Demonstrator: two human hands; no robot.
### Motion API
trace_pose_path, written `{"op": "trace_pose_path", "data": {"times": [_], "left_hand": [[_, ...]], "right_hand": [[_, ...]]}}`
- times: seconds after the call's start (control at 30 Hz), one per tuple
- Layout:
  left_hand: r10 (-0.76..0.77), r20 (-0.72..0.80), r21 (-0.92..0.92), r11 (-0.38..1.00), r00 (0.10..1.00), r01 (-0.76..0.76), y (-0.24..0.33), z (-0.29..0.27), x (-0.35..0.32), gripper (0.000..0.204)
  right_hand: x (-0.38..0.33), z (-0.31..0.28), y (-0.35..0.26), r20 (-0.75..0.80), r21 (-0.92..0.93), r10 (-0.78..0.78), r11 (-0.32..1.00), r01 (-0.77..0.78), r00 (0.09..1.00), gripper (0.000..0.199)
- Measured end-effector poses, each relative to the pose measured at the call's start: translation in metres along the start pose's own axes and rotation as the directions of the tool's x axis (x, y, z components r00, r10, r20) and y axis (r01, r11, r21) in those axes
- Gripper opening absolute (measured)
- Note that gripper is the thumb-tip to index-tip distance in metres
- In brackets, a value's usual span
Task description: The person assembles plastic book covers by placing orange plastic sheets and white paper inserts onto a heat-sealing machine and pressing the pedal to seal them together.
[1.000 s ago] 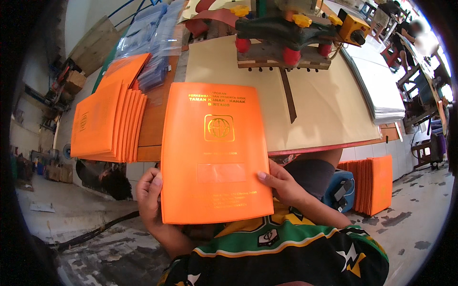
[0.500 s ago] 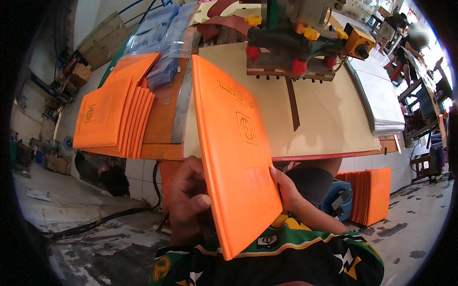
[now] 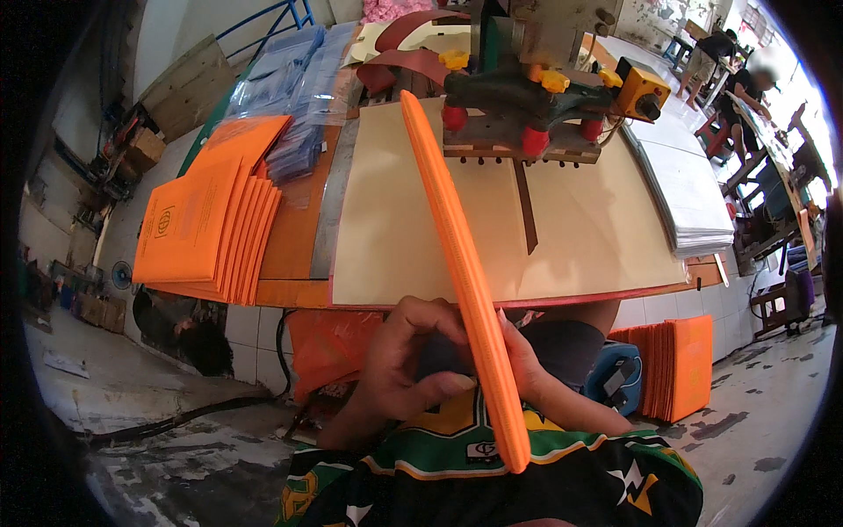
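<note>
Half-cupping the left hand point(image 3: 393, 373) beside an orange folder point(image 3: 465, 281), unclear whether gripping; clasping the folder edge-on in the right hand point(image 3: 522, 362); facing a stamping press point(image 3: 527, 100).

Bright white light comes from beyond the counter's point(image 3: 297, 255) far right corner and burns out the background point(image 3: 810, 83) there. Glare streaks the plastic sleeves point(image 3: 307, 75) at the far left corner; faint shadows mark the cream sheet point(image 3: 584, 233). The orange folder point(image 3: 465, 277) is crisp. Fisheye distortion bends the picture's rim into black, and dim clutter point(image 3: 104, 310) past the left edge seems slightly blurred.
</note>
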State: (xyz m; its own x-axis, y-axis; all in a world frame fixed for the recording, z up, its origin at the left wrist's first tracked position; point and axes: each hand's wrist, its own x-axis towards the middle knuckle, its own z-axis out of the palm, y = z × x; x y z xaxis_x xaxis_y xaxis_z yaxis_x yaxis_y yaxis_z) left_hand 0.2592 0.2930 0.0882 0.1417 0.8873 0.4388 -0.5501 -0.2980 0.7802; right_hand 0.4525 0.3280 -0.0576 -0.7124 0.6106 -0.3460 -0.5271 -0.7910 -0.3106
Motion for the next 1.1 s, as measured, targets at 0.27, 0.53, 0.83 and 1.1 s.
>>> {"op": "trace_pose_path", "data": {"times": [0.27, 0.53, 0.83, 1.1], "left_hand": [[0.095, 0.208, 0.467, 0.865, 0.973, -0.184, 0.006, 0.007, 0.016, 0.045], [0.165, 0.263, 0.601, 0.743, 0.951, -0.295, 0.009, 0.01, 0.024, 0.043], [0.365, 0.372, 0.793, 0.354, 0.854, -0.496, 0.013, 0.021, 0.035, 0.048], [0.28, 0.497, 0.81, 0.191, 0.821, -0.555, 0.014, 0.026, 0.029, 0.049]], "right_hand": [[-0.004, 0.006, -0.001, -0.053, -0.048, 0.02, 0.999, -0.022, 0.998, 0.066], [-0.003, 0.007, -0.003, -0.065, -0.123, -0.052, 0.991, 0.044, 0.997, 0.057], [-0.008, 0.026, -0.005, 0.054, 0.128, 0.009, 0.992, -0.016, 0.999, 0.062], [-0.013, 0.042, -0.008, 0.068, 0.169, -0.006, 0.986, -0.006, 0.998, 0.062]]}}
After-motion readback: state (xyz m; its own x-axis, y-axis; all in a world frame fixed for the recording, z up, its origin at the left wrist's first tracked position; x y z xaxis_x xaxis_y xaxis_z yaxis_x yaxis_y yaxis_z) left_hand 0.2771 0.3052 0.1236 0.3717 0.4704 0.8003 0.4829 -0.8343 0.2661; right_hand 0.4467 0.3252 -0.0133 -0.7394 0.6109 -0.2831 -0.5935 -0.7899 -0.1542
